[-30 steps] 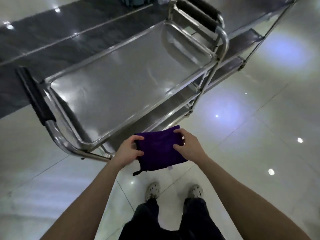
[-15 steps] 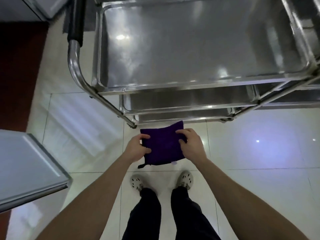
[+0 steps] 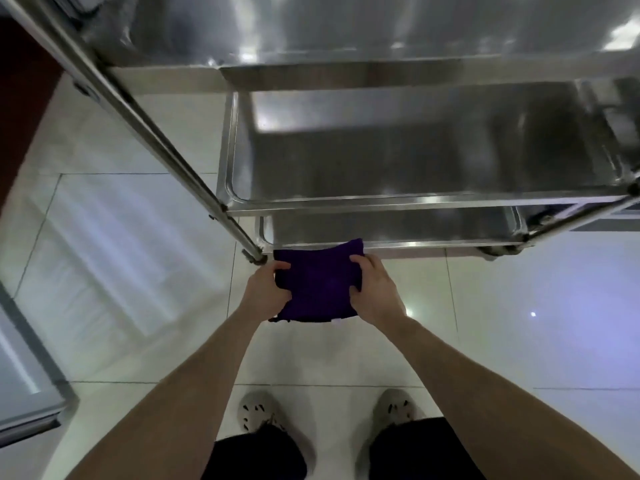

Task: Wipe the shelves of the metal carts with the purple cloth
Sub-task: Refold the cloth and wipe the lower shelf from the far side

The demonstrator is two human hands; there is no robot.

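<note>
Nearest the camera are two dark trouser legs (image 3: 256, 455) and a pair of pale perforated shoes (image 3: 258, 415) standing on the glossy white tile floor (image 3: 138, 271); both bare forearms reach forward from the lower corners.

The left hand (image 3: 265, 294) grips the left edge of the purple cloth (image 3: 318, 285), thumb on top and fingers tucked under; the right hand (image 3: 375, 292) grips the right edge, its fingers curled over the top corner and side. The cloth is folded into a rough square and held off the floor between the two hands; a small dark tag hangs at its near left corner. Its far edge overlaps the front rim of the lowest shelf in this view, though whether it touches the metal cannot be told.

Beyond the hands stands the metal cart; its lowest shelf (image 3: 391, 228) shows as a narrow strip; the middle shelf (image 3: 415, 157) above it is a shallow steel tray with rounded corners; the top shelf (image 3: 346, 26) fills the upper part of the view. A slanted steel post (image 3: 138, 123) runs from the upper left down to its foot just left of the cloth; a caster (image 3: 498, 251) shows at the lower right of the cart.

At the left edge sits a grey metal surface (image 3: 20, 375); a dark red area (image 3: 20, 81) lies at the far left.
</note>
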